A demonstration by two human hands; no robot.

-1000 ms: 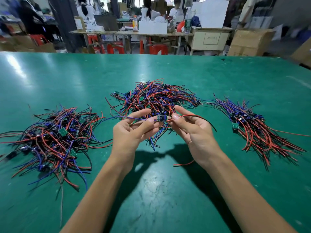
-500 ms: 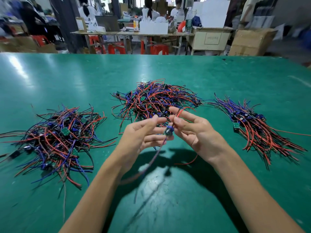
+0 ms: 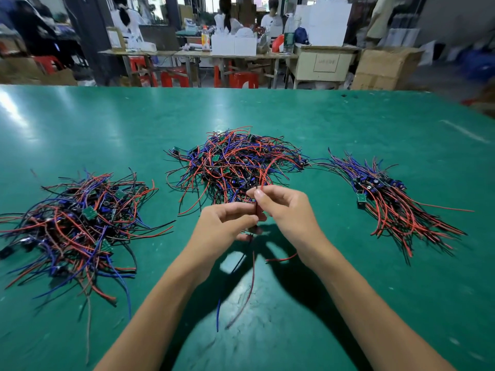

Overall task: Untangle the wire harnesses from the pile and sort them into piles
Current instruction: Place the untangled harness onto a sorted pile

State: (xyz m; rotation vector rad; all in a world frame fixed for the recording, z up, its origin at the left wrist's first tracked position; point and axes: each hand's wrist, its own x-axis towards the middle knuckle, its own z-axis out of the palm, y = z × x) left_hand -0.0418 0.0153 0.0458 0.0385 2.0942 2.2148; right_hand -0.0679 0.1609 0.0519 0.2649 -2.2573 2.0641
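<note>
A tangled pile (image 3: 235,162) of red, blue and black wire harnesses lies at the centre of the green table (image 3: 348,124). A loose pile (image 3: 77,223) sits to the left, and a neatly aligned bundle (image 3: 388,199) lies to the right. Both hands are raised just in front of the centre pile. My left hand (image 3: 222,226) and my right hand (image 3: 286,212) pinch one wire harness (image 3: 251,274) between them. Its red, blue and black wires hang down toward me, and one red wire arcs up past my right fingers. The small board of the held harness is hidden between my fingers.
Beyond the table's far edge stand work tables (image 3: 203,53), red stools (image 3: 243,79), cardboard boxes (image 3: 383,68) and several people (image 3: 270,20). Bare green table surface stretches behind the piles and in front of my arms.
The harness came free of the centre pile and was turned, so its wires now hang down toward me. Both hands drew closer together around it.
</note>
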